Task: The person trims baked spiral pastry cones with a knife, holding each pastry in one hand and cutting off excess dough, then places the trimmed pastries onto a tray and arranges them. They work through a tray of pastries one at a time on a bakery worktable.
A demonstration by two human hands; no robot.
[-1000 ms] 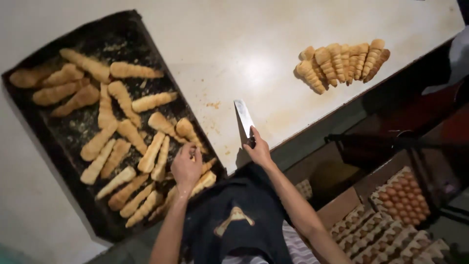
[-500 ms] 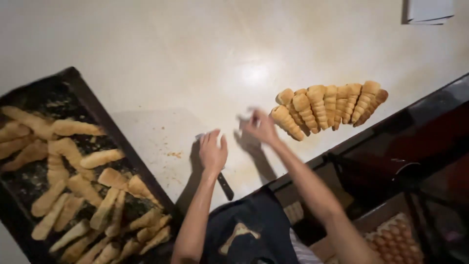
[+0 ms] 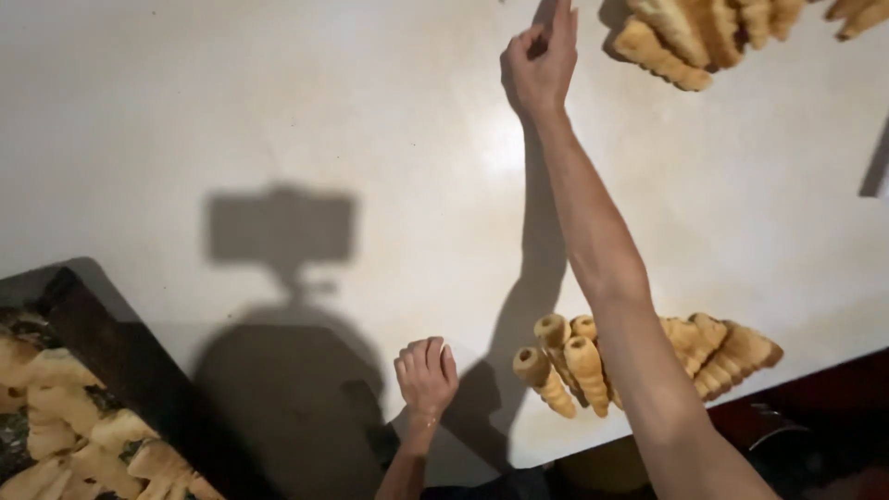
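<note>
My right hand [image 3: 540,60] is stretched far across the pale table [image 3: 278,111], its fingers held close together beside a far pile of golden cone pastries [image 3: 676,37]. Whether it holds anything is unclear. My right forearm passes over a near row of ridged cone pastries [image 3: 588,370] lying at the table's front edge. My left hand [image 3: 426,375] rests on the table near that edge, curled into a loose fist with nothing seen in it, left of the near row.
A dark baking tray [image 3: 120,361] sits at the lower left, filled with several long baked pastries [image 3: 65,417]. The head camera's shadow falls across the table's middle. A dark strip [image 3: 875,157] shows at the right edge.
The view has swung forward over the table. My right arm has reached away from the near pastry row toward the far pile. My left hand has curled up; the knife is out of sight.
</note>
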